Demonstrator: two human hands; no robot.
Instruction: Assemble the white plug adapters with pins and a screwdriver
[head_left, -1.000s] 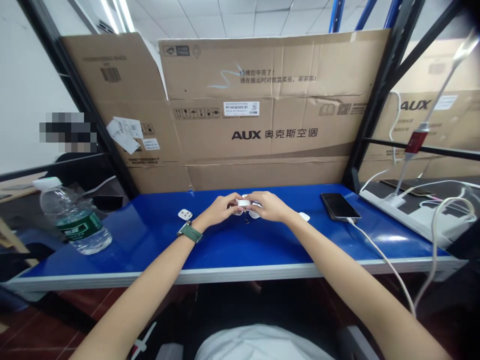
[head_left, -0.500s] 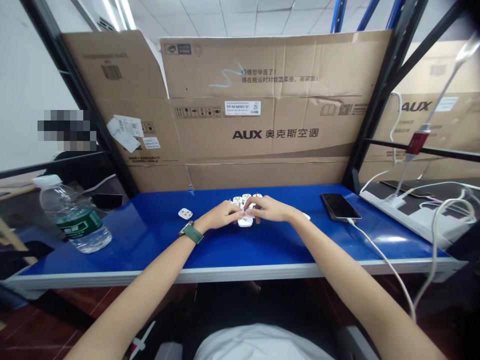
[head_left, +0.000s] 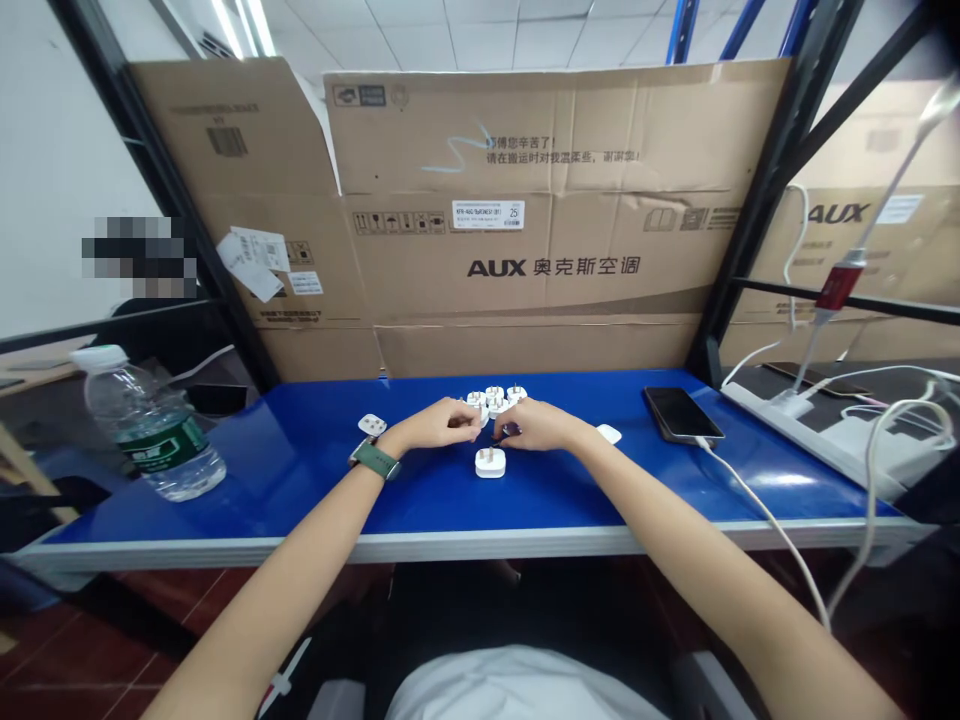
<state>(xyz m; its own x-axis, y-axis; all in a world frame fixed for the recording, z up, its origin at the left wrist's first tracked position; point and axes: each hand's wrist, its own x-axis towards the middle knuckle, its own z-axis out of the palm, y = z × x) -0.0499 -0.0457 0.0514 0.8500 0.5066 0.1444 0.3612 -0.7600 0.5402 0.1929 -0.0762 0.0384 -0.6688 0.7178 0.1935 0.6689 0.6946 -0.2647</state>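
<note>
Where the left hand (head_left: 439, 425) and the right hand (head_left: 536, 427) face each other: low over the blue tabletop (head_left: 435, 505), a narrow gap between them.
Left fingers: curled in toward the thumb; from here I can't tell whether they pinch anything.
Right fingers: bent round, a dark spot showing among them; whether they grip something, I can't tell either.
Lone plug (head_left: 490, 464): white, pins up, nearer the person than both hands and touched by neither.
Clustered plugs (head_left: 495, 397): white, bunched by the fingertips, pins up, partly hidden behind the hands.
White pieces: one (head_left: 372, 425) just past the green watch strap (head_left: 376, 459), another (head_left: 609, 433) beside the right forearm.
Phone (head_left: 684, 412): over to the right, white cable (head_left: 757, 499) attached.
Bottle (head_left: 161, 440): at the table's left end.
</note>
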